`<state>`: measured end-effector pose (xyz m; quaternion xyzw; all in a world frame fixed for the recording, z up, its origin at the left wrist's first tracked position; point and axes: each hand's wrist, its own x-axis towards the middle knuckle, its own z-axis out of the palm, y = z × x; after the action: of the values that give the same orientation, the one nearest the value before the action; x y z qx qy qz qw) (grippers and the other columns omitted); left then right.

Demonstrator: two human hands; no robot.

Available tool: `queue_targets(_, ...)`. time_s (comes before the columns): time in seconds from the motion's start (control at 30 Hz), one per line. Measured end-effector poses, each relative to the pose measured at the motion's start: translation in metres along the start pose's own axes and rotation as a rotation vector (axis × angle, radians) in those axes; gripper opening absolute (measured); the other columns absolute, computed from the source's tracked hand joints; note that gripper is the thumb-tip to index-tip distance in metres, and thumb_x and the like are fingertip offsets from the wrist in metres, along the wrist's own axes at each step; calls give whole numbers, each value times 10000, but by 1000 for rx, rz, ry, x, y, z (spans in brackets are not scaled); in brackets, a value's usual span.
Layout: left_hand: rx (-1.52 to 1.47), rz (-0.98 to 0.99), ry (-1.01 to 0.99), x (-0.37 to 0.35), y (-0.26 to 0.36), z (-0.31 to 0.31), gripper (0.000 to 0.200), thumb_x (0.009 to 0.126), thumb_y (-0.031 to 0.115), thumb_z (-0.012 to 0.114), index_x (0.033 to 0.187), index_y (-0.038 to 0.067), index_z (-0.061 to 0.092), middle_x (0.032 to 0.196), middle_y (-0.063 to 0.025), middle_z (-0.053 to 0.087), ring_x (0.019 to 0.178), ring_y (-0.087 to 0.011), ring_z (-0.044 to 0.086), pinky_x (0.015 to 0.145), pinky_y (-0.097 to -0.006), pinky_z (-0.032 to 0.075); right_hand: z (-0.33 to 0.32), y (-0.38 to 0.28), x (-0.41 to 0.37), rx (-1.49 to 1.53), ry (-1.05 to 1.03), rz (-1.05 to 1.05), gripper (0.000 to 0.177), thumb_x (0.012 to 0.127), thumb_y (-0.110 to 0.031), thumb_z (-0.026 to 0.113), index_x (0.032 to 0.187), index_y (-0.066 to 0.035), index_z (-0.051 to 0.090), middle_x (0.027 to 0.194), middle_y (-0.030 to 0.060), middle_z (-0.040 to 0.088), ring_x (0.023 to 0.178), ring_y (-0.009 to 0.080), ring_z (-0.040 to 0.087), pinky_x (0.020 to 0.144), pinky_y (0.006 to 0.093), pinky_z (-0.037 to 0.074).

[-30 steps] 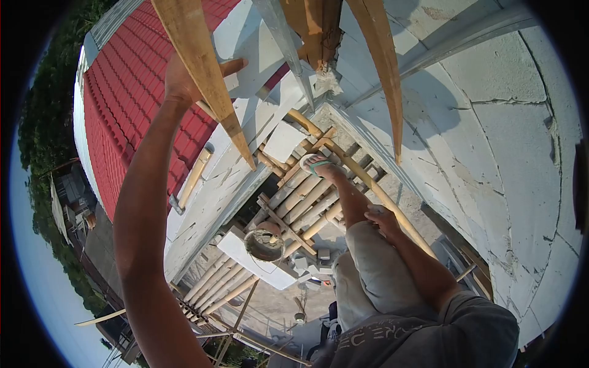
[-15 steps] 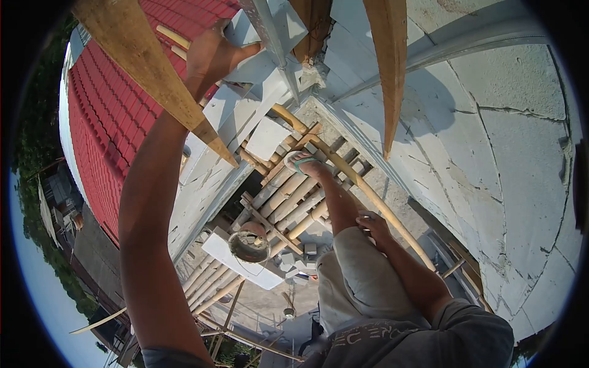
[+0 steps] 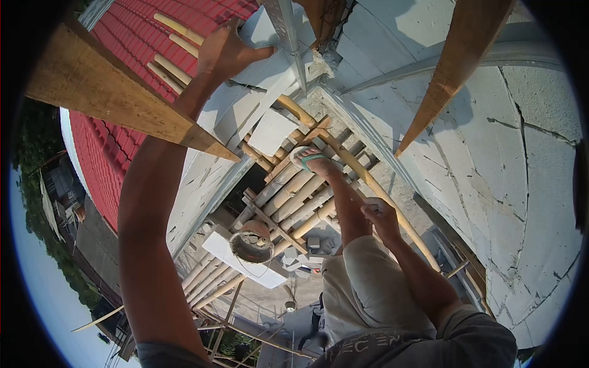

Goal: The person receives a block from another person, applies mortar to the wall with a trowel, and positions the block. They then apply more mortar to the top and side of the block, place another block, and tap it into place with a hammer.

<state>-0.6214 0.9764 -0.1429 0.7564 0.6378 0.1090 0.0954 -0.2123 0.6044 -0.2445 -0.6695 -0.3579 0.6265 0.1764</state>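
At the top of the wall, my left hand [image 3: 230, 54] grips the end of a pale grey block [image 3: 261, 61], its thumb stretched across the face. A grey metal upright [image 3: 288, 43] stands just right of this block. Beside my knee is my right hand [image 3: 381, 216], its fingers curled together; whatever they hold, if anything, I cannot make out. My sandalled foot [image 3: 313, 161] rests on the bamboo scaffold [image 3: 294, 195]. A loose white block [image 3: 272, 132] lies ahead of the foot.
Pointed wooden boards [image 3: 123, 92] hang close to the camera on both sides. A mortar bucket [image 3: 251, 245] stands by a white panel [image 3: 224, 248] on the scaffold. Gaps between poles show the ground far below. A red roof [image 3: 123, 67] lies left, a block wall [image 3: 485, 165] right.
The view has shifted, and the overhanging boards appear farther apart. My right hand has moved forward along the leg, its fingers more curled. My left hand stays on the block.
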Motion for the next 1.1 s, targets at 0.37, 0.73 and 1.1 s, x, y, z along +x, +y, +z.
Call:
queue_targets(0.37, -217, -32, -124, 2, -29, 60, 1196, 654, 460, 869, 1511, -41, 203, 1525, -305, 276, 1453, -413, 245, 1188, -516, 256, 109, -316, 263, 295, 296, -694, 670, 947, -501, 608, 1489, -141, 450, 1457, 184, 492, 1338, 209, 476, 1102, 300, 353)
queue_targets(0.73, -507, -141, -339, -5, -33, 16, 646, 846, 384, 757, 1367, 52, 569, 1077, -111, 722, 965, -150, 679, 855, -322, 550, 94, -365, 258, 10, 118, -359, 401, 914, -388, 690, 1071, -22, 743, 928, 124, 719, 848, 208, 682, 744, 343, 526)
queue_targets(1.1, -712, -351, -505, -17, -51, 16, 406, 886, 226, 762, 1238, 40, 682, 1042, -22, 725, 815, -97, 656, 749, -256, 551, 74, -342, 288, 24, -37, -350, 589, 917, -394, 675, 1408, -98, 545, 1324, 144, 600, 1226, 255, 550, 1029, 433, 427)
